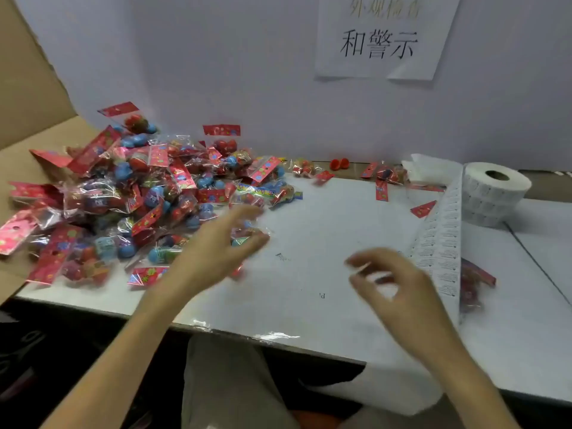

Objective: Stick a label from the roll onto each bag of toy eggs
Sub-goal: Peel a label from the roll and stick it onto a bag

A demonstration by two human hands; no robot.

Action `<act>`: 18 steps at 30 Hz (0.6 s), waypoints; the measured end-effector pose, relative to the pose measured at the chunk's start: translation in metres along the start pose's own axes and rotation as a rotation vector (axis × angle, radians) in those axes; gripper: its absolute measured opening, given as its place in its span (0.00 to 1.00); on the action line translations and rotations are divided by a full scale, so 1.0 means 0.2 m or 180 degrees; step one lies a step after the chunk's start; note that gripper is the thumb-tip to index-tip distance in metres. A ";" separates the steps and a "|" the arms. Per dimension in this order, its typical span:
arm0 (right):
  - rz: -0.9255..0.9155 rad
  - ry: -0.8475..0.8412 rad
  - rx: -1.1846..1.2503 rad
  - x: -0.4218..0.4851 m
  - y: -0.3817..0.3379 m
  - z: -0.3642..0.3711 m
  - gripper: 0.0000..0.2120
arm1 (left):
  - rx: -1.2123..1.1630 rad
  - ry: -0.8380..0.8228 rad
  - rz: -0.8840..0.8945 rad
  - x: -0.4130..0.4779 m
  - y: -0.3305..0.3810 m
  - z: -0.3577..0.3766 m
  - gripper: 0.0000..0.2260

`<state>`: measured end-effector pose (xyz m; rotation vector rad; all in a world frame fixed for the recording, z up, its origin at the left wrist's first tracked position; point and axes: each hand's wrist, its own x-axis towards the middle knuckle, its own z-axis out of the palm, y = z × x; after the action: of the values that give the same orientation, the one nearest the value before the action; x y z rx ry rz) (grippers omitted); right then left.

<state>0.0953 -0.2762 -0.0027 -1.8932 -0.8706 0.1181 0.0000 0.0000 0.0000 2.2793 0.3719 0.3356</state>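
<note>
Over the white table (325, 218) by a pale wall (247, 88), left hand (221, 246) spread, right hand (399, 292) unreadably blurred.

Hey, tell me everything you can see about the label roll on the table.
The label roll is white paper wound round a brownish core. It lies flat with the core hole up, at the far right of the white table. Its wall shows stacked bands of small printed labels. A long strip runs off it toward the person and drapes over a red bag. The blurred right hand is beside the strip; contact is unclear.
</note>
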 end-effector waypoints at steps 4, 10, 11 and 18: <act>0.0901 0.1425 -0.1389 0.15 0.16 -0.16 0.23 | 0.1487 0.0745 -0.0693 0.15 -0.05 0.05 0.32; 0.1816 0.1171 -0.2021 0.13 0.34 -0.25 0.41 | 0.1193 0.1221 -0.0346 0.10 -0.14 0.26 0.15; 0.1852 0.1221 -0.1955 0.14 0.35 -0.25 0.40 | 0.1076 0.1216 -0.0255 0.10 -0.11 0.30 0.15; 0.1137 0.1455 -0.0251 0.20 0.29 -0.26 0.28 | 0.0812 0.0943 0.0029 0.20 0.10 0.59 0.14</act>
<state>0.1776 -0.3044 -0.0128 -2.0215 -0.2290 -0.1321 0.0807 -0.0762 -0.0576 2.4835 0.5835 0.6676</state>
